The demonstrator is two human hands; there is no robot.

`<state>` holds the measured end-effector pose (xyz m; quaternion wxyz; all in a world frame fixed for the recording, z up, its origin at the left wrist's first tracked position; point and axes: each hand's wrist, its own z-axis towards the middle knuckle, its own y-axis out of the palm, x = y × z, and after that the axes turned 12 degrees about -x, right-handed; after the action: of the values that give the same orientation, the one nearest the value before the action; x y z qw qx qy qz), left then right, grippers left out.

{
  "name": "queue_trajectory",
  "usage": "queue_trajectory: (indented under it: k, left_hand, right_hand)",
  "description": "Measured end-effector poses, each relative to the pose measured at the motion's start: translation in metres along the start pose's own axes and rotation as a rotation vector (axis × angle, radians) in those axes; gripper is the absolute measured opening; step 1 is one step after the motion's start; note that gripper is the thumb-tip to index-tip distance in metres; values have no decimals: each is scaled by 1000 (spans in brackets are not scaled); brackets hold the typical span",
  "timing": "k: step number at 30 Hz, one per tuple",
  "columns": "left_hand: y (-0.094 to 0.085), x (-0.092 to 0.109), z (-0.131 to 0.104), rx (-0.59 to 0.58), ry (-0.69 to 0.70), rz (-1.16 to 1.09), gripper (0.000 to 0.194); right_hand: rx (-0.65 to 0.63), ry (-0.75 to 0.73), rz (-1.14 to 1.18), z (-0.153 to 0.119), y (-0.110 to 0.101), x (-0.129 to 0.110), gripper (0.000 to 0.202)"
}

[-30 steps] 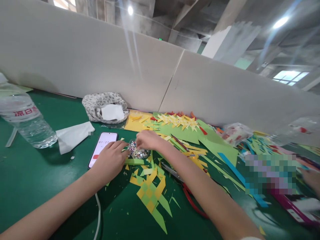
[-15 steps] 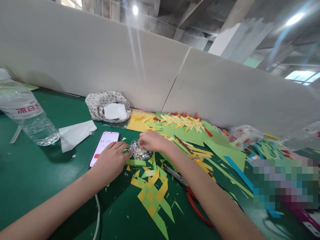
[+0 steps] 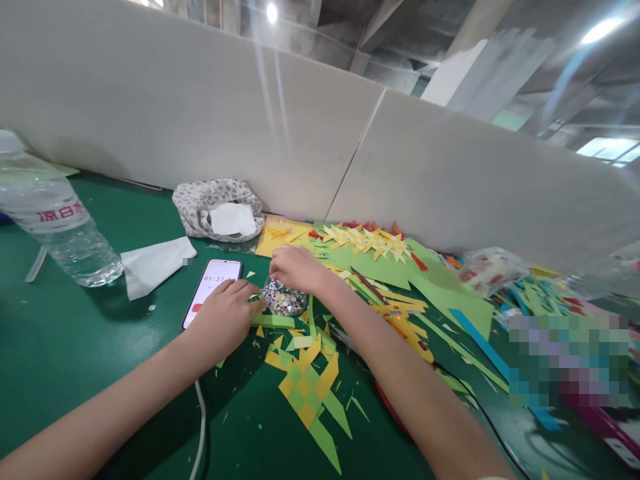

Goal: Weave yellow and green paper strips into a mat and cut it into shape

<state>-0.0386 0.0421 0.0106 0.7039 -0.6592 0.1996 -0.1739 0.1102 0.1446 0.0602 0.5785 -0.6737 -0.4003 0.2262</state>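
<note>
A clear bag [image 3: 285, 298] of tiny white, black and coloured pieces, perhaps googly eyes, lies on the green table. My left hand [image 3: 227, 312] is closed at its left edge, thumb and forefinger against the plastic, partly over the phone [image 3: 213, 277]. Just above the bag's top edge is my right hand [image 3: 294, 265], fingertips pinched together; whatever is between them is too small or hidden to make out. In front of the bag lies a woven yellow and green paper fish shape [image 3: 305, 387]. Scissors [image 3: 343, 337] are partly covered by my right forearm.
Finished-looking woven paper fish [image 3: 370, 241] rest on green sheets at the wall. A water bottle [image 3: 65, 220] and a tissue [image 3: 157, 263] are on the left, a patterned pouch [image 3: 217, 210] behind. Paper strips, a yellow tool [image 3: 413, 337] with a black cord and blue strips spread rightward.
My right hand has lifted from the bag's top and shifted slightly up and left, uncovering more of the pieces. My left hand stays at the bag's edge. The view has shifted slightly.
</note>
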Motion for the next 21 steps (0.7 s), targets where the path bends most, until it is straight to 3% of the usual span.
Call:
queue_trajectory:
  k: [12,21]
  left_hand:
    - [-1,-1,0,8,4,-92,32]
    - [-12,0,-2,-93,-4,-157,32]
  right_hand:
    - [-15,47,5,7,8,9,10]
    - [-41,100,40,-34,6,20,9]
